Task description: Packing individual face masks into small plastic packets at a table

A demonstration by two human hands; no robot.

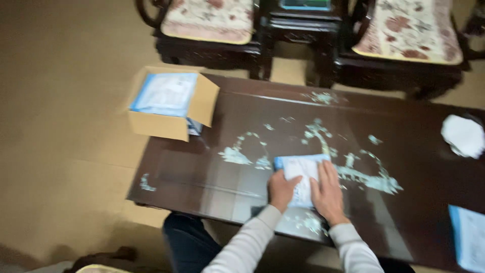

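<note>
A flat white packet with blue edging (301, 169) lies on the dark inlaid table (202, 172). My left hand (281, 189) grips its left side, thumb on top. My right hand (328, 192) lies flat on its right side, fingers pointing away from me. Both arms wear light grey sleeves. The lower part of the packet is hidden under my hands.
An open cardboard box (172, 106) holding similar white and blue packets sits on the table's far left corner. A white crumpled thing (463, 135) lies at the right edge, another blue-edged packet (469, 242) at the near right. Two dark chairs with floral cushions (410, 30) stand behind the table.
</note>
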